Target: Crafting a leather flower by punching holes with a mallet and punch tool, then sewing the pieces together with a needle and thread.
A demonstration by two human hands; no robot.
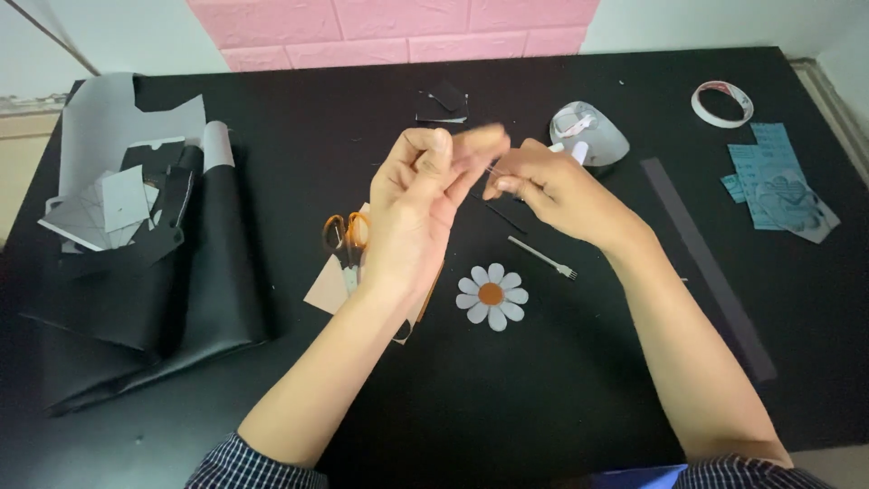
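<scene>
My left hand is raised over the middle of the black table, fingers pinched together at the tips. My right hand faces it, pinching a thin needle-like thing between thumb and forefinger; the two hands almost touch. I cannot tell whether the left fingers hold a thread. Below the hands lies a white daisy-shaped cutout with an orange centre. A small metal pronged tool lies next to it. Orange-handled scissors lie partly hidden behind my left wrist, on a tan piece.
Black sheets and grey paper pieces are piled at the left. A tape roll and blue patterned pieces sit at the right. A dark strip runs diagonally. A clear rounded container and a small dark scrap lie behind the hands.
</scene>
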